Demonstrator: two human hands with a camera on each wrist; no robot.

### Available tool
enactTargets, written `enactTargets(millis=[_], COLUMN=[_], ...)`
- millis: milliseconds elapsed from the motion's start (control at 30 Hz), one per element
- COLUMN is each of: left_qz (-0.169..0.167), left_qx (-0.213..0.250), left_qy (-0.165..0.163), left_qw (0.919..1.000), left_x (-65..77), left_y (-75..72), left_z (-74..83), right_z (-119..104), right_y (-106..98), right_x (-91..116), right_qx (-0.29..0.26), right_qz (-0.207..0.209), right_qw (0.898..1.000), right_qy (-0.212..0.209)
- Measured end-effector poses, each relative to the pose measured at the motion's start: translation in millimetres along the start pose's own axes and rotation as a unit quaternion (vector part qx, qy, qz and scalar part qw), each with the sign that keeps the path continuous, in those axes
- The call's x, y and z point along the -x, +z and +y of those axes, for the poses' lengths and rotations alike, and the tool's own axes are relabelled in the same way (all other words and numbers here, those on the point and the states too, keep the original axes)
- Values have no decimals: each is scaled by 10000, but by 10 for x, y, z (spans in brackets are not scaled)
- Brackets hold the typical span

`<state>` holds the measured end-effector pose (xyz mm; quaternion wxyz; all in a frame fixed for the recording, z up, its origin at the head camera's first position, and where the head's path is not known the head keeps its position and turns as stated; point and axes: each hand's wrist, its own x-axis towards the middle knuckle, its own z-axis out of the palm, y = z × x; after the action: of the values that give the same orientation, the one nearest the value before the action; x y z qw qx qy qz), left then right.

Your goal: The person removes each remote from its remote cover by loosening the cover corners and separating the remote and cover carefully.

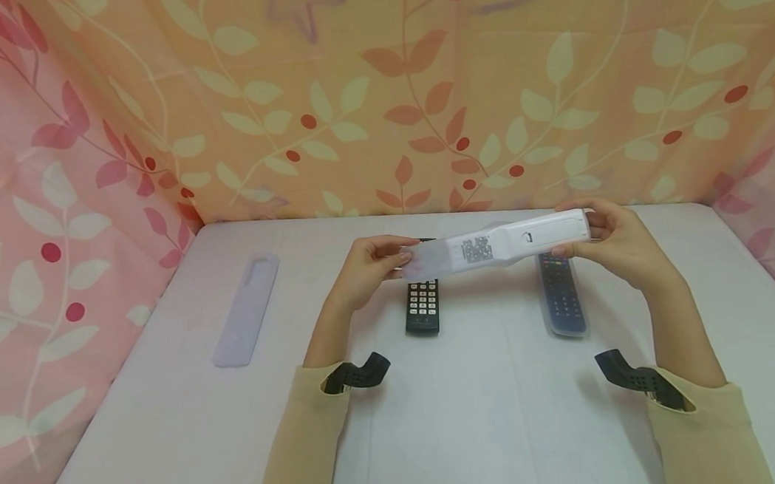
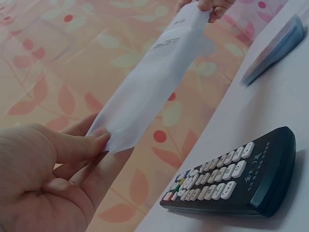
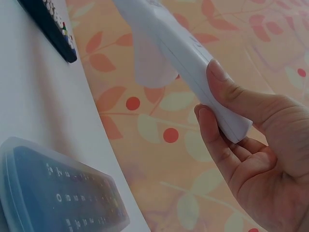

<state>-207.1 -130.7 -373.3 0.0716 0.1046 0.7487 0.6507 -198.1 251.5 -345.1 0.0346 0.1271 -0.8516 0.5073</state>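
A white remote control is held up over the table, its back with a printed label facing up. A translucent plastic sleeve extends from its left end. My left hand pinches the free end of this sleeve between thumb and fingers. At the other end, my right hand grips the white remote, thumb on one face and fingers on the other. A translucent flap hangs beside the remote in the right wrist view. How far the remote sits inside the sleeve is hard to tell.
Below the held remote lie a black remote with pale buttons and a dark blue remote in a translucent cover. Another translucent cover lies at the left of the white table. Patterned curtains rise behind and at both sides.
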Motion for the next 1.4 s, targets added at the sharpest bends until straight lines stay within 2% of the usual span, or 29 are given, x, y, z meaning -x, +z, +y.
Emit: enactTargets(millis=[1000, 1400], left_qz=[49, 58], left_qx=[117, 155], left_qy=[-30, -180], left_qw=[9999, 9997], left_x=[0, 11], left_y=[-78, -98], left_z=[-6, 17], right_z=[-14, -38], right_y=[-48, -35], right_x=[31, 39], right_qx=[-42, 81], right_qz=[98, 177], right_qw=[9999, 9995], right_qy=[107, 238])
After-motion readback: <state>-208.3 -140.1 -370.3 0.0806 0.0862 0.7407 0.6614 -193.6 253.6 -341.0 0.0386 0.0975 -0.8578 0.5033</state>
